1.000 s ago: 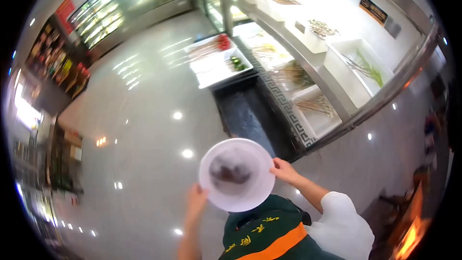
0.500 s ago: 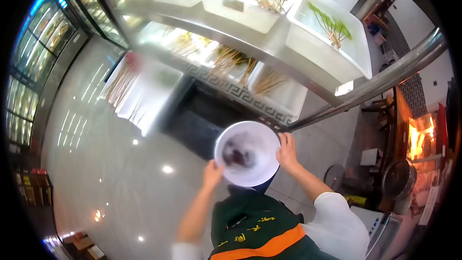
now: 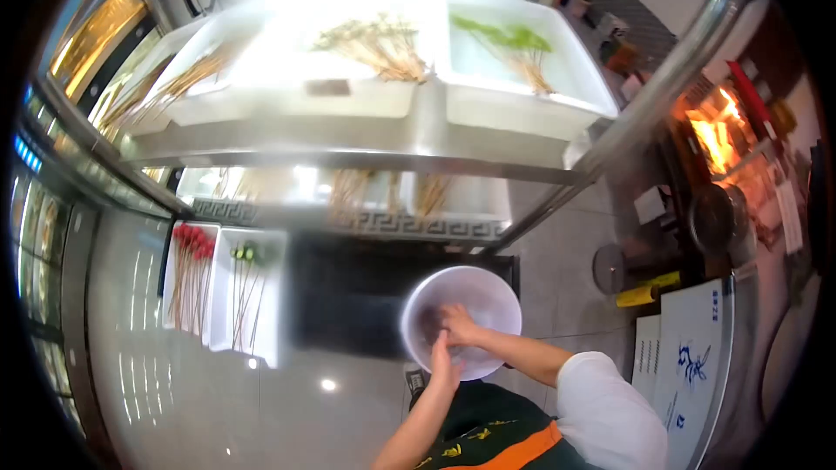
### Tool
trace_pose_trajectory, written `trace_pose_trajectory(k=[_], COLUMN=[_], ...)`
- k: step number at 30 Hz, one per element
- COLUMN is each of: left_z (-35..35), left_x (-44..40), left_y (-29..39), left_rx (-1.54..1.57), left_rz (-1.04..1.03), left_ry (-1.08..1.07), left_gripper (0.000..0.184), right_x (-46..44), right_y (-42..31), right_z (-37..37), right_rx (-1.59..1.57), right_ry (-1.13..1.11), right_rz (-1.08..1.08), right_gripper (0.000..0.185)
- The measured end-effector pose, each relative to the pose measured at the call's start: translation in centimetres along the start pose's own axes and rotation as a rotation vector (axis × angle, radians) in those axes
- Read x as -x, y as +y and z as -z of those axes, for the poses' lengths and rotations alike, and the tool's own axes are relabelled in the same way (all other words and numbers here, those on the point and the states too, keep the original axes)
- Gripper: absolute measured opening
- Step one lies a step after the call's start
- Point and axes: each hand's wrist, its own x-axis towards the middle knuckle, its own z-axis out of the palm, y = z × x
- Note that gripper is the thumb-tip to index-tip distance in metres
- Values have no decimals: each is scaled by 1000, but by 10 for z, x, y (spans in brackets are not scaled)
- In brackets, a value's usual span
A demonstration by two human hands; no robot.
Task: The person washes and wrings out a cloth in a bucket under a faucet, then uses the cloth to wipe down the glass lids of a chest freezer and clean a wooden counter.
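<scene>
A white round tub point(image 3: 508, 318) sits low in front of me, beside my shoe. In the earlier view it holds a dark, wet-looking mass, which my hands now partly cover. My right hand point(image 3: 459, 325) reaches down inside the tub with curled fingers. My left hand point(image 3: 445, 367) comes over the near rim, its fingers close together and meeting the right hand. What lies between the fingers is too small and blurred to make out.
Left of the tub, white trays point(image 3: 247, 346) hold red and green skewers, next to a black mat point(image 3: 340, 296). A metal rack point(image 3: 348, 159) carries white bins point(image 3: 522, 109) of skewers. A fire point(image 3: 719, 135) burns at the right, beyond a white box point(image 3: 688, 365).
My hands have left the tub's rim and are now together inside it. The tub appears lower, toward the floor. My view has turned, bringing the rack level and the white box into sight.
</scene>
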Motion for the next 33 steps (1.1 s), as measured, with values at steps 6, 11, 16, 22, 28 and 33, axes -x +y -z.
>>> trace_pose_trajectory(k=[6,11,16,22,28,33], left_z=[3,14,20,9,-1,12], left_x=[-42,-66,-74,-70,-70,-90], left_y=[13,10,8,12,27,13], left_rx=[569,518,285,402,140,-282], left_rz=[509,536,650,707,780,546], left_ry=[-108,-168,-228,-409,-432,-335], left_gripper=[64,64,54,42,33,12], right_x=[39,22,10,-13,-22,-29], right_y=[-40,-37,-52,30,3,-12], right_z=[103,89,113,32,78,89], right_rx=[-962,-1102,-251,-1615,-1378,-876], right_ry=[-316,67,191,-190,-228,-55], right_rz=[-230,-325,-213,-290,-281,-237], right_gripper=[51,41,52,49,39,29])
